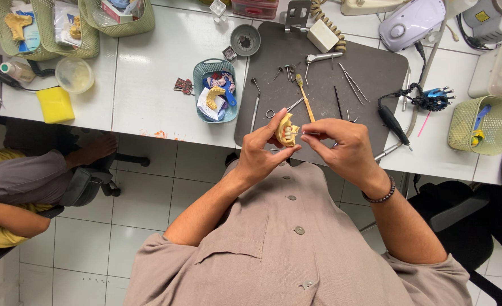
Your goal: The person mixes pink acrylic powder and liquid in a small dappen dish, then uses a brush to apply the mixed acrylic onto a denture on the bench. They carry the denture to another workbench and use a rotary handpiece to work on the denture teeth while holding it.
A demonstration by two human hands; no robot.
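Fingers of left hand (260, 152) and right hand (341, 148) closed on yellow dental cast (286, 130) and thin tool (307, 134), above grey mat (370, 65) on white worktop (154, 68).

**Bench count**

Baskets: four, namely two green (18, 34) (118, 20) top left, one teal (216, 90) at centre, one green (480, 124) at right. Yellow casts: three seen, namely one in hand (286, 131), one in the teal basket (214, 97), one in the far-left basket (17, 24). Sponge (55, 105): one. Mat (370, 73): one. Scissors (282, 109): one pair. Hands: two.

Yellow sponge (55, 105) beside teal basket (215, 90) on bench.
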